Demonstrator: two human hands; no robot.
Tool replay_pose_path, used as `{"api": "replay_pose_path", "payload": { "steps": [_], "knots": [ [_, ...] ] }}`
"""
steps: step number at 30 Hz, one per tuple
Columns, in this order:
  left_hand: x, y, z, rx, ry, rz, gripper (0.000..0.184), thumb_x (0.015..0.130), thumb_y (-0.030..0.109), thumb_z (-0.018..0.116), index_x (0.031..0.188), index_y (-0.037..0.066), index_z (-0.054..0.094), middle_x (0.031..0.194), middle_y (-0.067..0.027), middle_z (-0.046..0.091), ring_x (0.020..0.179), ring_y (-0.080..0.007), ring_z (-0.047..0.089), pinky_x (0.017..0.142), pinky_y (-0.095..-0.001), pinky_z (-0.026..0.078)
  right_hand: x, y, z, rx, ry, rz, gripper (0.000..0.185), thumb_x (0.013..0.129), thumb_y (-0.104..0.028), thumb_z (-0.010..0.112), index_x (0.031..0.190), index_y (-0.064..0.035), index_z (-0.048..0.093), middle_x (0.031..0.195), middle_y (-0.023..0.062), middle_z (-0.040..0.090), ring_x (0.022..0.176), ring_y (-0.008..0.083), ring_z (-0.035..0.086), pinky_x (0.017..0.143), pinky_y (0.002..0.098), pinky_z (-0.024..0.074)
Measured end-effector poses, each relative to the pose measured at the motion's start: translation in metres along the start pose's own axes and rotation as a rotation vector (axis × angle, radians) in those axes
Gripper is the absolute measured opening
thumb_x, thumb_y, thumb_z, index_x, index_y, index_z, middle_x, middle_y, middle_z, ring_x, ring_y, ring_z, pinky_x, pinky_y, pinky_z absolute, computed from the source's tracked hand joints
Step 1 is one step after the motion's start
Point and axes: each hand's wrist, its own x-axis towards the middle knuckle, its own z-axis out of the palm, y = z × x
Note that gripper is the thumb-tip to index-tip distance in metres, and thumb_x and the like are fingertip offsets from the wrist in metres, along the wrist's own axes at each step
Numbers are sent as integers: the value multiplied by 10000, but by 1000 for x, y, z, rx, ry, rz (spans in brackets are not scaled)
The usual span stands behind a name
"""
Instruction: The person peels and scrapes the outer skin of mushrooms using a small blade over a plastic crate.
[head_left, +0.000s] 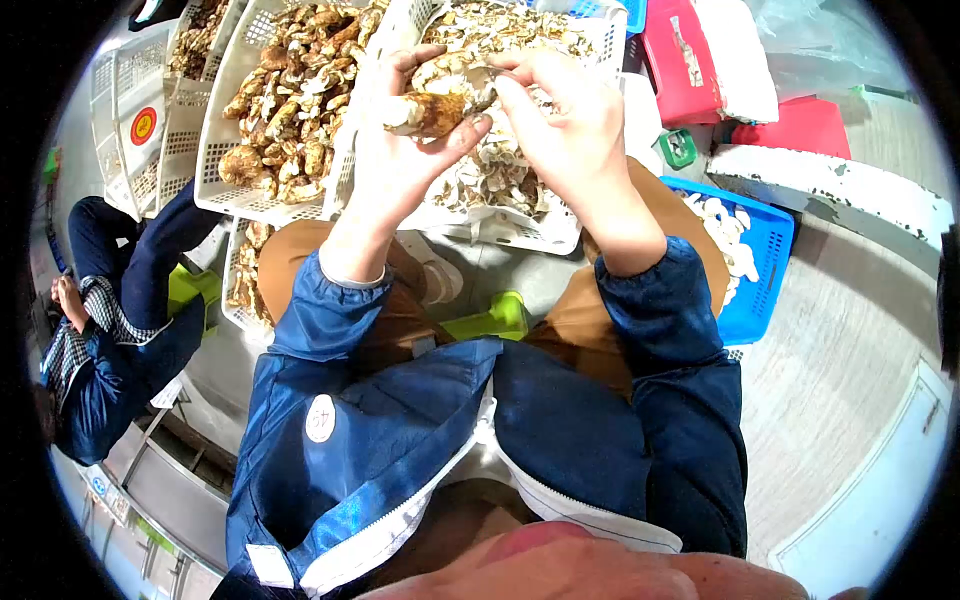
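My left hand (405, 160) is wrapped round a brown-and-white mushroom (428, 114), its thick stem pointing left. Fingers of my right hand (560, 120) pinch together at the mushroom's right end, around a small dark metallic thing (480, 88) that looks like a blade; its handle is hidden. Both hands are above a white crate (545, 236) of pale mushroom slices and trimmings (500, 180). Just left of my left hand stands a white perforated crate (215, 160) full of whole brown mushrooms (300, 100).
At the right are a blue basket (765, 265) with white pieces, a red container (685, 60), a small green box (678, 148) and a worn white ledge (830, 180). A co-worker (125, 350) sits at the left. A green object (490, 320) lies between my legs.
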Motion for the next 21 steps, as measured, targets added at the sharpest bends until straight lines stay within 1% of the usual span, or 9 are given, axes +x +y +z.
{"api": "replay_pose_path", "payload": {
  "steps": [2, 3, 5, 9, 12, 16, 17, 20, 21],
  "knots": [
    [3, 2, -4, 100, -17, 78, 774, 766, 180, 882, 1400, 19, 468, 1201, -116, 616, 1061, -201, 641, 918, -296, 530, -1, 0, -1, 133, 9, 127, 54, 876, -61, 681, 878, -15, 654, 846, 101, 704, 776, 232, 691, 694, 339, 534],
    [1, 8, 2, -407, -52, -122, 766, 786, 209, 867, 1414, 21, 471, 1201, -104, 630, 1064, -182, 640, 934, -296, 520, -2, 2, -3, 211, -5, 217, 66, 880, -64, 689, 876, -10, 651, 841, 86, 705, 775, 194, 685, 690, 323, 528],
    [4, 2, -8, -450, -131, -142, 778, 812, 129, 790, 1477, 8, 404, 1227, -114, 619, 1091, -176, 635, 957, -306, 517, -1, 7, -6, 405, -21, 355, 97, 891, -75, 726, 875, -10, 656, 820, 25, 697, 788, 85, 638, 694, 261, 504],
    [5, -3, -7, -821, -115, -212, 820, 812, 100, 688, 1530, -20, 310, 1317, -160, 558, 1214, -209, 582, 1052, -335, 473, -1, 18, -12, 886, -71, 565, 84, 891, -67, 748, 884, -44, 667, 824, 11, 686, 771, 73, 627, 730, 226, 499],
    [5, -9, -12, -1061, -185, -309, 805, 819, 128, 676, 1535, 18, 326, 1347, -151, 556, 1261, -247, 563, 1114, -374, 430, 0, 17, -13, 998, -53, 655, 85, 889, -64, 747, 878, -44, 666, 825, 13, 685, 740, 60, 607, 697, 209, 475],
    [3, -19, -8, -1327, -201, -371, 689, 814, 99, 651, 1462, 11, 434, 1366, -161, 582, 1273, -291, 570, 1126, -486, 437, -2, 30, -15, 690, -84, 623, 88, 879, -59, 745, 862, -38, 661, 790, 6, 686, 734, 78, 633, 678, 222, 494],
    [4, -22, -9, -1422, -265, -378, 693, 811, 135, 653, 1467, 49, 448, 1401, -147, 566, 1319, -314, 533, 1158, -524, 384, -4, 36, -14, 583, -70, 586, 99, 868, -92, 741, 849, -39, 660, 743, 27, 688, 693, 112, 641, 635, 271, 502],
    [3, -19, -13, -1525, -293, -385, 706, 803, 179, 661, 1469, 64, 454, 1409, -148, 565, 1335, -329, 521, 1182, -529, 341, -1, 28, -16, 54, -35, 458, 122, 856, -128, 723, 831, -39, 645, 685, 55, 662, 615, 145, 605, 587, 327, 481],
    [5, -16, -14, -1469, -302, -343, 783, 789, 243, 659, 1503, 58, 399, 1456, -156, 506, 1440, -380, 398, 1218, -537, 286, -1, 21, -16, 28, -6, 405, 133, 839, -155, 712, 827, -42, 641, 694, 89, 610, 602, 227, 594, 600, 386, 485]
  ]
}}
